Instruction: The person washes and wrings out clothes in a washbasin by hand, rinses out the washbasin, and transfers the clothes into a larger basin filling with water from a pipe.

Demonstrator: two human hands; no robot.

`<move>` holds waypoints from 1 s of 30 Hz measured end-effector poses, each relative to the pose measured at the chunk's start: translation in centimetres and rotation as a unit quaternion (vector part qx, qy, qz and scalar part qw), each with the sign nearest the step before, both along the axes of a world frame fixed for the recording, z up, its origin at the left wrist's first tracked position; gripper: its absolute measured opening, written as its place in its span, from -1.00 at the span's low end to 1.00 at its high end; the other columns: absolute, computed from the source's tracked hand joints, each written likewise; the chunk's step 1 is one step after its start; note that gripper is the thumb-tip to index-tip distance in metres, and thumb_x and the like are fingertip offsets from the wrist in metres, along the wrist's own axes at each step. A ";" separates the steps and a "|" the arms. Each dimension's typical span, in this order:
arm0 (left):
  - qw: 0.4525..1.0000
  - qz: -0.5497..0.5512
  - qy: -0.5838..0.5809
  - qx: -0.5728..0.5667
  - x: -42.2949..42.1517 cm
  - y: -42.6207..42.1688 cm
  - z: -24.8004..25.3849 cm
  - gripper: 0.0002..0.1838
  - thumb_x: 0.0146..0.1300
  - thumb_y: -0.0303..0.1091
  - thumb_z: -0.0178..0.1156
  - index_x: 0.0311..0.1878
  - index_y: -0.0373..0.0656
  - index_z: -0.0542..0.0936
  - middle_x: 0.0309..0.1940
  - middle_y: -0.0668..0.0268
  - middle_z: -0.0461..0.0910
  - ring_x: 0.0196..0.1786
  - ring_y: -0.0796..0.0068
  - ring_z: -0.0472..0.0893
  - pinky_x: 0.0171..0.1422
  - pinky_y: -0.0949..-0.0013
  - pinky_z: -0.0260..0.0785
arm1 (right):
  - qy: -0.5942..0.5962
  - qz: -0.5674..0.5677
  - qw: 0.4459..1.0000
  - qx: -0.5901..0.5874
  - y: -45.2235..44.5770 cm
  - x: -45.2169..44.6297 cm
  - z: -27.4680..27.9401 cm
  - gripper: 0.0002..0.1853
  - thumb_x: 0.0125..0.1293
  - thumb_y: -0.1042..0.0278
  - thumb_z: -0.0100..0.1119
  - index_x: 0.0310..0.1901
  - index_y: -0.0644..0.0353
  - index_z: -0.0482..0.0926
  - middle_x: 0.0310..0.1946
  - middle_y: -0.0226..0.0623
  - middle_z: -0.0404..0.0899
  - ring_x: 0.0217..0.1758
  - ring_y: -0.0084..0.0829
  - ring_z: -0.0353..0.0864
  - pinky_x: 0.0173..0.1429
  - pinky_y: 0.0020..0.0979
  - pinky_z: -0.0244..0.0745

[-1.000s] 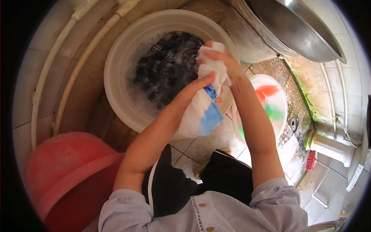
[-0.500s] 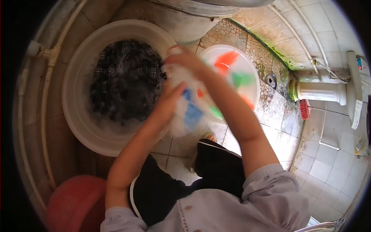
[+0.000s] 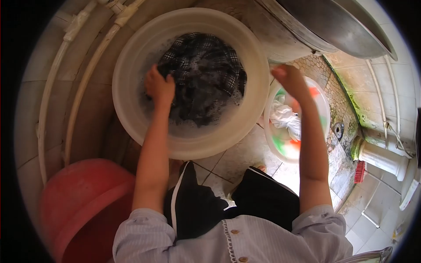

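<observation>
My left hand [image 3: 160, 87]: at the black plaid cloth [image 3: 206, 79] in the pale washtub [image 3: 190, 151], thumb apart from fingers; grip, cannot tell. My right hand [image 3: 291, 80]: blurred, raised between washtub and patterned basin [image 3: 325, 109], fingers curled; contents, cannot tell. White cloth [image 3: 285, 118]: in the basin, partly behind my forearm. Metal bowl [image 3: 346, 35]: cut off above.

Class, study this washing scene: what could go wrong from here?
Suds might slop over the large tub, leaving the floor tiles slippery. The dark checked cloth could bleed dye onto the white cloth if they were soaked together. The right arm, passing over the small basin, may knock it.
</observation>
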State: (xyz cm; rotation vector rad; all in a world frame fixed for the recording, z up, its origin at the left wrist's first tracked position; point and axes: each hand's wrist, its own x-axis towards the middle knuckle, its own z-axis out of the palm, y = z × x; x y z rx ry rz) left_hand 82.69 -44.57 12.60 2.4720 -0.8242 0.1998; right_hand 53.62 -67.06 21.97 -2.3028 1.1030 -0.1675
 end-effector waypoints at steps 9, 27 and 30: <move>0.952 -0.091 0.285 -0.060 0.7 4.0 -9.5 -0.38 -0.05 -0.46 0.16 0.16 -0.30 0.27 0.05 -0.09 0.41 0.12 0.02 0.42 0.18 0.20 0.25 | -0.225 0.071 0.969 0.076 14.1 17.0 -15.7 -0.57 0.12 0.28 0.12 0.06 0.13 0.44 -0.12 -0.05 0.55 -0.01 -0.08 0.52 0.09 -0.24 0.40; 0.755 0.080 0.635 -0.145 4.6 3.6 4.4 -0.46 0.07 -0.12 0.13 0.14 -0.11 0.41 -0.06 0.20 0.52 0.00 0.25 0.50 -0.02 0.30 0.35 | -0.144 0.103 0.935 0.308 6.3 13.1 -4.0 -0.58 0.02 0.22 0.20 -0.05 0.15 0.51 -0.17 -0.20 0.56 -0.06 -0.33 0.51 -0.04 -0.34 0.42; 0.865 0.002 0.501 0.012 0.7 1.8 4.6 -0.30 0.05 -0.13 0.18 0.26 -0.17 0.23 0.10 0.04 0.41 0.12 0.16 0.44 0.17 0.28 0.27 | 0.041 0.141 0.985 0.090 9.0 13.8 -5.4 -0.47 0.04 0.21 0.18 0.08 0.10 0.36 -0.19 -0.05 0.55 -0.03 -0.12 0.52 0.00 -0.19 0.43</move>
